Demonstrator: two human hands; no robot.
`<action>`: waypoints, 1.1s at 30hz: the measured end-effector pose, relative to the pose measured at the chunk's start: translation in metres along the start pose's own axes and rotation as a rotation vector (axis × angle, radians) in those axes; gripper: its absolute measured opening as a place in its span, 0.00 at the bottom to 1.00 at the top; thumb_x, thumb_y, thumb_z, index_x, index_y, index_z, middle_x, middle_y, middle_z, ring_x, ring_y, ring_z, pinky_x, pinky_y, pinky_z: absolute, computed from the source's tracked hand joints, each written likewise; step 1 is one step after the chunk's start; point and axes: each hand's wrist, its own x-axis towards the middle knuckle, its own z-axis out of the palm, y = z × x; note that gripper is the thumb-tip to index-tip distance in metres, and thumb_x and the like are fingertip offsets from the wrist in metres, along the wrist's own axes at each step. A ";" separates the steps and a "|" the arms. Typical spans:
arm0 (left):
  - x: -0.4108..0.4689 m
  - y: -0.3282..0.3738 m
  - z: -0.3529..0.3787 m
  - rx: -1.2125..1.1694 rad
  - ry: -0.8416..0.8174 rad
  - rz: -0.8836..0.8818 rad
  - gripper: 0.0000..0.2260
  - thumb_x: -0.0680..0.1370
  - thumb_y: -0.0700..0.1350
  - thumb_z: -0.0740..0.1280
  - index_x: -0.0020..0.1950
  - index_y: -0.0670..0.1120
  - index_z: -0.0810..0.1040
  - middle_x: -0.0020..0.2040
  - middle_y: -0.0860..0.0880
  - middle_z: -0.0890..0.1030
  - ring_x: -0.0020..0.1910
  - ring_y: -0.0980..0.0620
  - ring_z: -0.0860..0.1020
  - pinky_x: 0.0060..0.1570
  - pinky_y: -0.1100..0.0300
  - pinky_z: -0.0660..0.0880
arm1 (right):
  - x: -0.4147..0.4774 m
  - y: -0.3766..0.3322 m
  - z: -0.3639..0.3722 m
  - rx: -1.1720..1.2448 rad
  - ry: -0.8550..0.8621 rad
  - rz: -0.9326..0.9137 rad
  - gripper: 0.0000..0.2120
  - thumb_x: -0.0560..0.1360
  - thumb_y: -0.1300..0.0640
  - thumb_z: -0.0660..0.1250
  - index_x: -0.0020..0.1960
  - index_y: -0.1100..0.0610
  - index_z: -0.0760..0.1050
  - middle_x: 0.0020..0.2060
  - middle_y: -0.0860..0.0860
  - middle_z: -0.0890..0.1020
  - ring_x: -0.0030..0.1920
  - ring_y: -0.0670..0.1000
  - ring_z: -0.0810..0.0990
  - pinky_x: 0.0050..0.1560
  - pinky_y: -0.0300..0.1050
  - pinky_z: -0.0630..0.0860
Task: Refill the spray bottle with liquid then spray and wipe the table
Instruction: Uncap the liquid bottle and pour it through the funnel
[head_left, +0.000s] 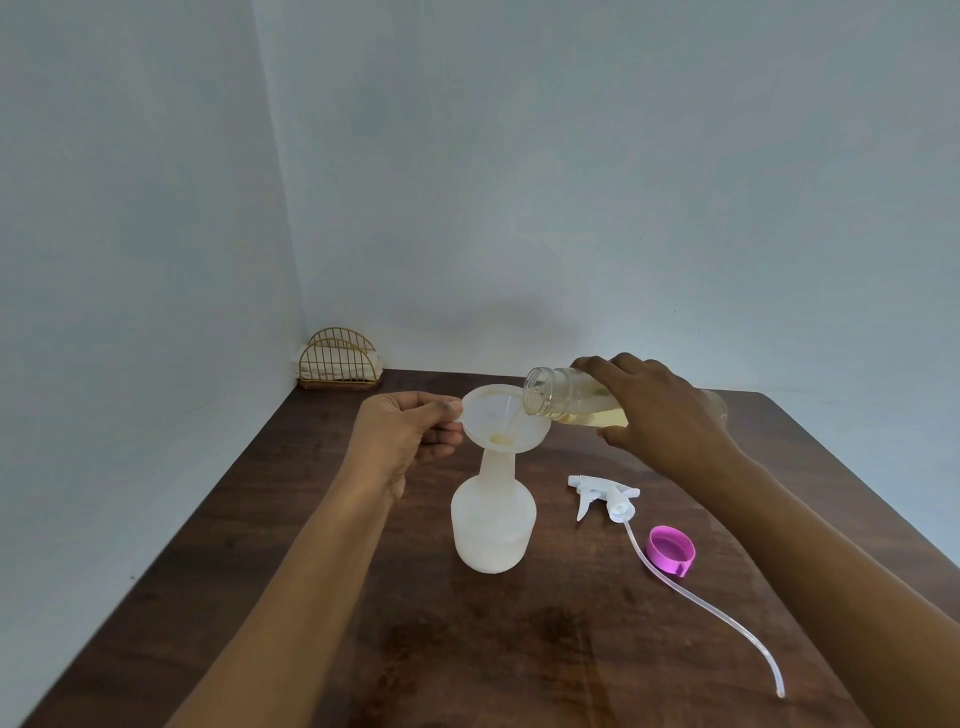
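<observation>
A single gold wire napkin holder (340, 364) stood in the far left corner of the dark wooden table (260, 519), against the wall. Nearer the middle, the person's left hand (402, 441) pinched the tab of one white funnel (504, 415), thumb and fingers closed on it, steadying it in the neck of the one translucent white spray bottle (493, 525), which stood upright on the table. A little pale yellow liquid showed at the funnel's throat. Just right of it, the right hand (660, 410) gripped one clear refill bottle (566, 395), tipped nearly level, its open mouth over the funnel's rim and yellowish liquid lying along its lower side. On the table beneath lay one white trigger sprayer head (602, 493) on its side, its clear dip tube (711, 613) trailing toward the near right edge. One pink cap (670, 551) lay just beside the tube.
</observation>
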 end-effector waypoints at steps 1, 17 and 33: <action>0.000 0.000 0.000 0.003 0.003 0.001 0.01 0.73 0.37 0.71 0.41 0.41 0.82 0.29 0.47 0.82 0.26 0.56 0.80 0.28 0.66 0.77 | 0.000 0.000 0.000 -0.007 0.003 -0.003 0.33 0.71 0.56 0.70 0.71 0.45 0.61 0.60 0.49 0.74 0.56 0.53 0.74 0.49 0.47 0.74; 0.001 -0.001 -0.001 0.008 0.014 -0.001 0.02 0.73 0.37 0.71 0.41 0.41 0.83 0.30 0.47 0.82 0.27 0.55 0.80 0.28 0.65 0.77 | 0.004 -0.001 -0.003 -0.008 0.005 -0.010 0.32 0.71 0.57 0.70 0.71 0.45 0.61 0.59 0.48 0.74 0.56 0.53 0.74 0.47 0.45 0.71; 0.002 0.000 -0.001 0.000 0.000 -0.003 0.02 0.73 0.37 0.71 0.41 0.41 0.82 0.29 0.48 0.82 0.27 0.56 0.80 0.27 0.65 0.77 | 0.003 -0.005 -0.008 -0.061 0.026 -0.023 0.31 0.71 0.58 0.69 0.70 0.44 0.62 0.59 0.48 0.74 0.55 0.53 0.74 0.42 0.41 0.65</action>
